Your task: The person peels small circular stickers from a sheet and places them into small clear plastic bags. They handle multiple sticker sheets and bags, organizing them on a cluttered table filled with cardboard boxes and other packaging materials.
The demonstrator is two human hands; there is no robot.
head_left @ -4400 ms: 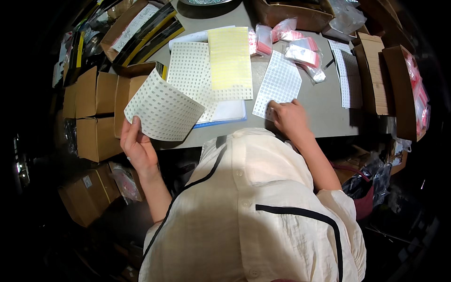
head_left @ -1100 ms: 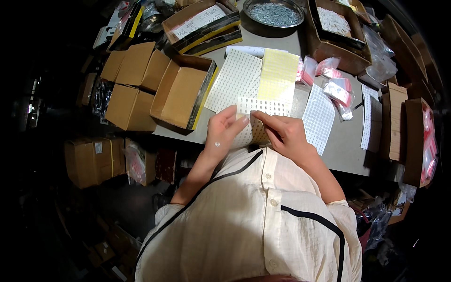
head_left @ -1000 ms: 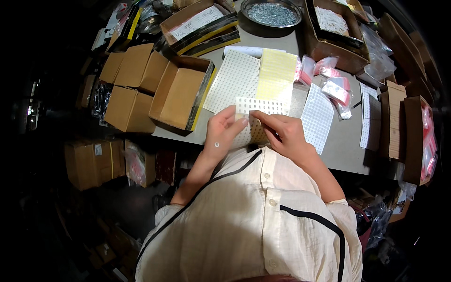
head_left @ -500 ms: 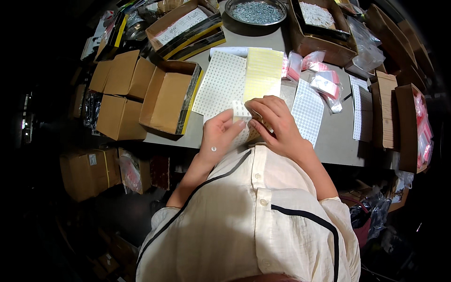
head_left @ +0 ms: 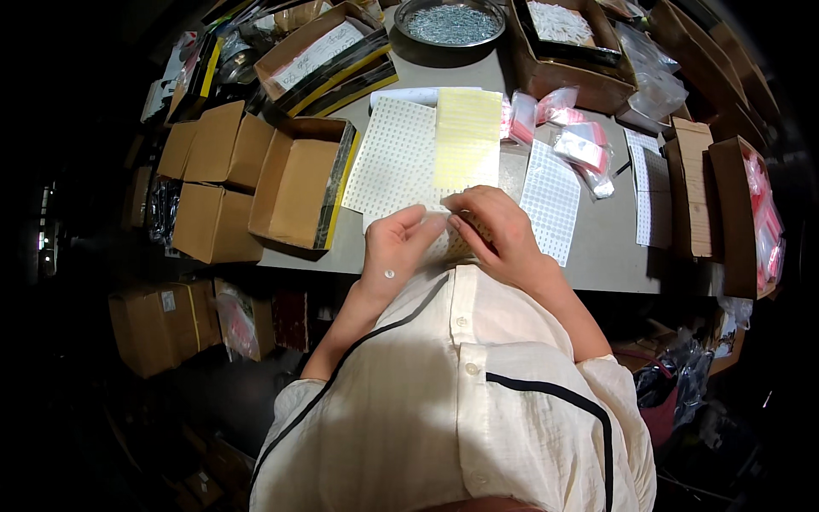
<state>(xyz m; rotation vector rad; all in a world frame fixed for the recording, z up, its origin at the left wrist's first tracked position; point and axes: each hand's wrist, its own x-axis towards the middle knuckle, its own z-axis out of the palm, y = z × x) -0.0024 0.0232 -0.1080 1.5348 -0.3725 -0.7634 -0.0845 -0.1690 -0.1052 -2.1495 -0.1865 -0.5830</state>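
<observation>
My left hand and my right hand meet close to my body at the table's near edge. Both are closed, thumbs against fingers, on a small sheet of stickers, most of it hidden behind the fingers. A small round white sticker clings to my left wrist. Just beyond the hands lies a large white label sheet printed with rows of tiny marks. A yellow lined sheet overlaps its right side. To the right of my right hand is a sheet of round grey stickers.
An open cardboard box stands left of the sheets. Pink-and-clear plastic bags lie at right, near another sticker sheet and a box of red-and-clear bags. A round metal pan of small screws sits at the back.
The sticker sheet's flap, which stood up between my fingers, has dropped down behind them. My right hand has shifted slightly lower, and the whole view has moved a little.
</observation>
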